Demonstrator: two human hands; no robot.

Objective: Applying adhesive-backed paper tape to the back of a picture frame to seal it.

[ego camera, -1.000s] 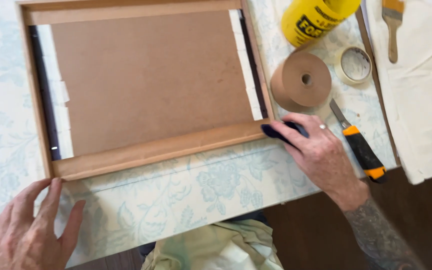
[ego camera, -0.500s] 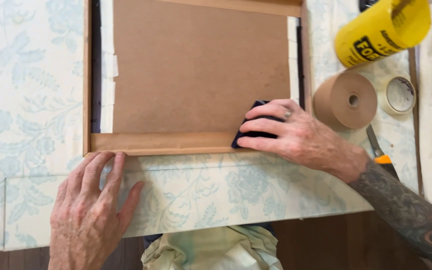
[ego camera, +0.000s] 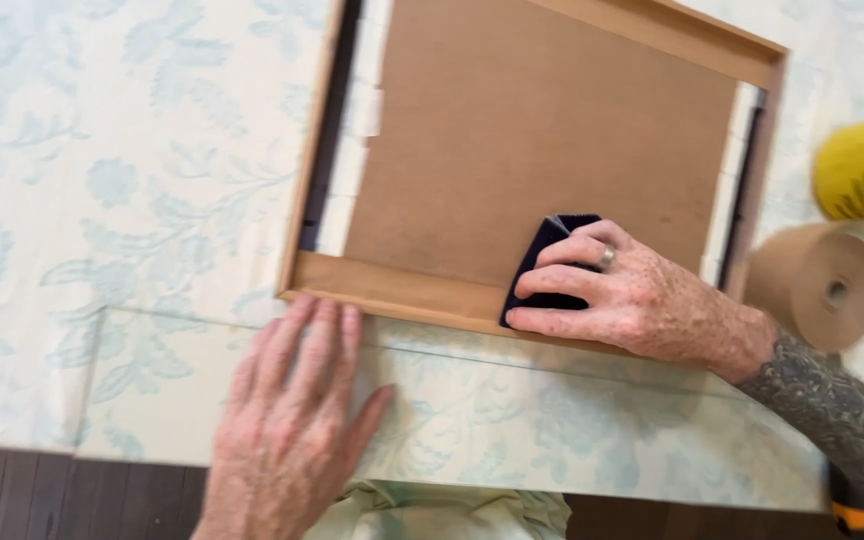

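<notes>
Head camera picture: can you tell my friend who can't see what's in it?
A right hand presses a dark cloth on the lower edge of a wooden picture frame lying face down. The left hand lies flat on the flowery tablecloth; a brown tape roll sits nearby.

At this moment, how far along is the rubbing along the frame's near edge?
In hand: the right hand presses a dark pad on the wooden frame's near rail, right of middle. The left hand lies flat on the floral cloth. What's done doesn't show; the left stretch is left.
</notes>
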